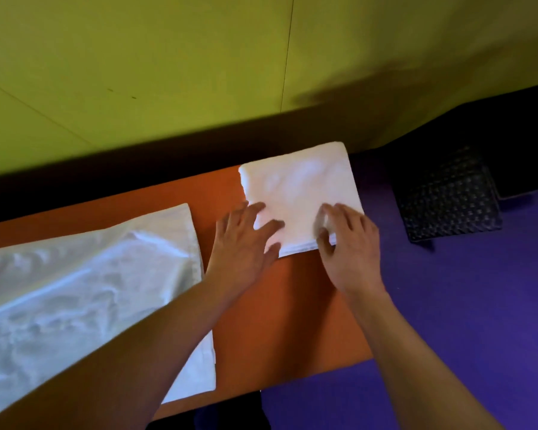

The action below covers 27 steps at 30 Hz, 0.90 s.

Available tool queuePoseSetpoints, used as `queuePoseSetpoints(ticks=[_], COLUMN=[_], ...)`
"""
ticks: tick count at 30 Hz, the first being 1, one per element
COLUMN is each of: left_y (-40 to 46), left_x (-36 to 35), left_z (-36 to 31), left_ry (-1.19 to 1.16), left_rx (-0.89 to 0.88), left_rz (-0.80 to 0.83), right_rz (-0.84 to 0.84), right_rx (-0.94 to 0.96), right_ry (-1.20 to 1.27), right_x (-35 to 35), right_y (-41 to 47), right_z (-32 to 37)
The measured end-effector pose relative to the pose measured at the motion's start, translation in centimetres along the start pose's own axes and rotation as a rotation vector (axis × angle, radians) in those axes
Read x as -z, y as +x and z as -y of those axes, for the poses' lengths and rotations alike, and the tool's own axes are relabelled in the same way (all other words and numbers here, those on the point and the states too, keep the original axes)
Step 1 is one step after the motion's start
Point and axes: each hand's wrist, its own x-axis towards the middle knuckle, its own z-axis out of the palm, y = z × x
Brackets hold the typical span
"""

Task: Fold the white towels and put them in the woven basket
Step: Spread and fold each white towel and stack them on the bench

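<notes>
- The dark woven basket (448, 197) stood on the purple floor (463, 305) to the right of the table; its inside could not be made out.
- A folded towel (298, 187) lay at the far right corner of the orange table (280, 299), its right side at the table's edge.
- The left hand (246, 240) rested on the towel's near left corner, fingers spread and nearly straight.
- The right hand (348, 243) pinched the near right corner, thumb under the layered edge and fingers curled on top.
- An unfolded towel (84, 293) lay spread over the left of the table, with bare tabletop between the two towels.
</notes>
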Motion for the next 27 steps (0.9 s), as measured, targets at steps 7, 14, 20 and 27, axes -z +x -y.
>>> queuePoseSetpoints(ticks=[7,14,20,27], left_y=[-0.7,-3.7,-11.5,-19.7], left_x=[0.2,3.6,3.1,-0.4], left_z=[0.5,1.5,5.1,5.0], left_ry=[0.008,-0.044,-0.063,-0.106], left_rx=[-0.001,0.089,0.298,0.369], left_rz=[0.184,0.145,0.16,0.331], right_rz=[0.154,0.068,0.104,0.23], right_rx=[-0.039,0.033,0.172,0.239], right_ry=[-0.018,0.033,0.118,0.2], right_x=[0.9,2.1,-0.3,-4.6], right_y=[0.5,-0.3,-2.0,-2.5], right_z=[0.8,5.2,11.5,16.7])
